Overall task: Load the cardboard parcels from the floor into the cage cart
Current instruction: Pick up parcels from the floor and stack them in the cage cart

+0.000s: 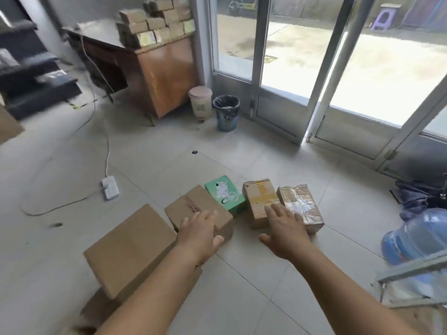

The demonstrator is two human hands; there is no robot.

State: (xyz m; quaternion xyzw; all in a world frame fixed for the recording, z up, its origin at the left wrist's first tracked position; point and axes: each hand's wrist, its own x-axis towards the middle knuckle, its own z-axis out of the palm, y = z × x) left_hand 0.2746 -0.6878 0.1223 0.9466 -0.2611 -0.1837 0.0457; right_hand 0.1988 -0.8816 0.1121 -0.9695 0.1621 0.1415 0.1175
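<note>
Head view: left hand (200, 232) and right hand (285, 229), both spread open and empty, are held apart over a row of cardboard parcels (260, 203) on the floor (150, 163), seemingly poised for a two-handed lift. A metal frame (411, 269), possibly the cage cart, is glimpsed at the right edge.

Five parcels (200, 209) in floor row: 4 brown cardboard, 1 green.
</note>
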